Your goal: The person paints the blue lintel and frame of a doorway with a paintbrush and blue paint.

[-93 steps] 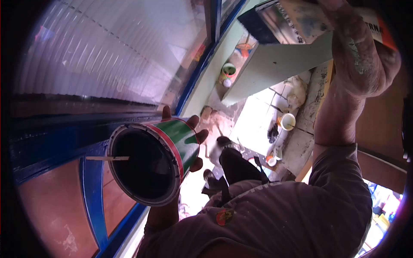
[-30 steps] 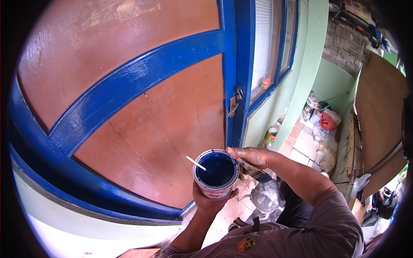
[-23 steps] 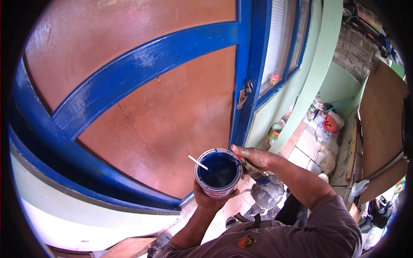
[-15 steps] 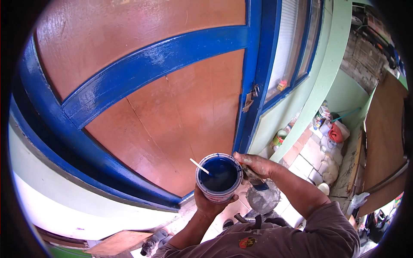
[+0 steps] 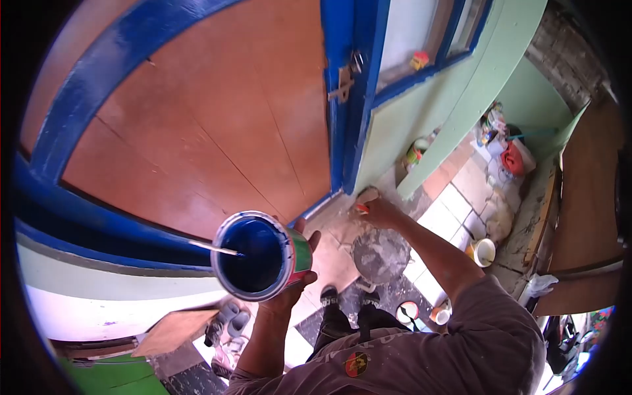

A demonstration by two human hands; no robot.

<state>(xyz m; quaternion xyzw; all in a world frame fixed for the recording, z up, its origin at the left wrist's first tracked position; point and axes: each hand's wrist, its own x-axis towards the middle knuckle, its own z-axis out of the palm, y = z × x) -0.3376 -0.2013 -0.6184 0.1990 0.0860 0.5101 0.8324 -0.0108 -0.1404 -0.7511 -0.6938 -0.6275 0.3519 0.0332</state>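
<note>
My left hand [image 5: 288,297] is wrapped round a paint can [image 5: 301,253], tilted so its open mouth shows. Dark blue paint [image 5: 253,260] lies inside, and a thin white stick [image 5: 207,246] rests across the rim with one end in the paint. My right hand [image 5: 380,212] is closed, reaching down in front of the door's lower right corner. A small orange-red bit shows at its fingers; the paintbrush seen there earlier is mostly hidden now. Just below that hand stands a round, paint-spotted stool top [image 5: 380,255].
The brown door [image 5: 217,112] with its blue frame [image 5: 342,125] and a latch [image 5: 343,84] fills the upper left. On the floor are a white cup [image 5: 484,251], a paint-marked tub [image 5: 407,311], shoes [image 5: 238,322] and a green tin [image 5: 416,153]. Boards [image 5: 579,197] lean at right.
The view has tipped down and right. The can has moved left and tilted, showing its green side. My right hand has left the can's rim and stretched away from it.
</note>
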